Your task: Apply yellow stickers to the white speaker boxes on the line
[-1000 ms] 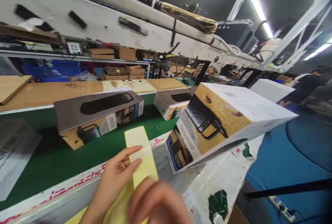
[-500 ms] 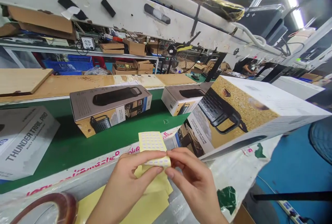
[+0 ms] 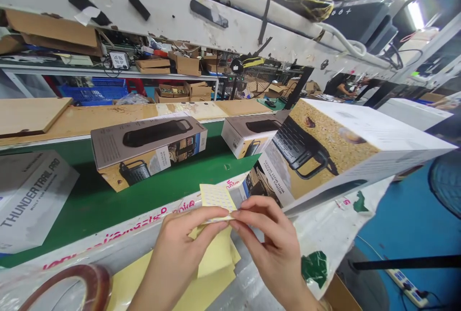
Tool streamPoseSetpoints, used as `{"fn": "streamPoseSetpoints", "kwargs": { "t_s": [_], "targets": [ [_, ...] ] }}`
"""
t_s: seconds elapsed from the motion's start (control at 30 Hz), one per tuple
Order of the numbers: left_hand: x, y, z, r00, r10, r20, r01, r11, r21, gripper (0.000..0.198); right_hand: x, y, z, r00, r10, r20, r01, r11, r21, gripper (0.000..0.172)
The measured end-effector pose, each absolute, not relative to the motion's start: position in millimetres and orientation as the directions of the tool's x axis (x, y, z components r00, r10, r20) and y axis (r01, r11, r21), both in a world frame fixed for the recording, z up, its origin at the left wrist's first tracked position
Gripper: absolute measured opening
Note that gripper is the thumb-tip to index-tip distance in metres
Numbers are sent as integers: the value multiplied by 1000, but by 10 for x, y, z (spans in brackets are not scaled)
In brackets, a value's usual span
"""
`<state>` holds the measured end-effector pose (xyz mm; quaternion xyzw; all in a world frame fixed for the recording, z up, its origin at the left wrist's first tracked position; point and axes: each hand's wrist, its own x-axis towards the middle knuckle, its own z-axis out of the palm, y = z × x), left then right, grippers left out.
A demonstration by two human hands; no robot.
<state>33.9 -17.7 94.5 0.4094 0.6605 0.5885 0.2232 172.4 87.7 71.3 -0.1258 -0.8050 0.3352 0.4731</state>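
A pale yellow sheet of small round stickers (image 3: 217, 197) is pinched at its near, folded-over edge by both hands. My left hand (image 3: 183, 239) closes thumb and forefinger on that edge from the left. From the right, my right hand (image 3: 268, 236) grips it with its fingertips almost touching the left ones. Beneath the hands lie more yellow sheets (image 3: 216, 260). Just beyond on the right stands a large printed speaker box (image 3: 324, 152), tilted in view. Whether a single sticker sits between the fingertips is hidden.
On the green belt (image 3: 180, 184) are a brown-topped box (image 3: 147, 145), a smaller box (image 3: 248, 133) and a grey THUNDERTRAIL PRO box (image 3: 34, 200). A brown tape roll (image 3: 97, 287) lies at the lower left. A white beam (image 3: 162, 8) crosses above. Another person (image 3: 340, 85) is far back.
The fingers have pressed the sheet's near edge flatter, so its curled sticker rows no longer face me. The view has shifted slightly; the boxes stay put.
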Motion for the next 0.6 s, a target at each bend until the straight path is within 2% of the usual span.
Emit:
{"fn": "streamPoseSetpoints", "kwargs": {
  "t_s": [0.1,0.27,0.43,0.53,0.6],
  "targets": [
    [335,-170,950,-570,803,175,276,-13,961,10,1737,889,712,-509,426,748,-110,829,-548,31],
    [340,-198,926,-566,815,124,248,25,969,10,1773,896,725,-497,363,788,-93,881,-464,35],
    [374,-190,907,-575,817,35,157,68,985,14,1819,886,642,-467,356,809,-37,907,-420,42],
    [365,-169,889,-573,820,-6,92,71,993,18,1825,861,585,-457,334,824,-33,920,-391,40],
    [347,-165,857,-571,821,-13,94,81,992,23,1857,852,633,-444,351,825,-72,903,-423,37]
  ]
}}
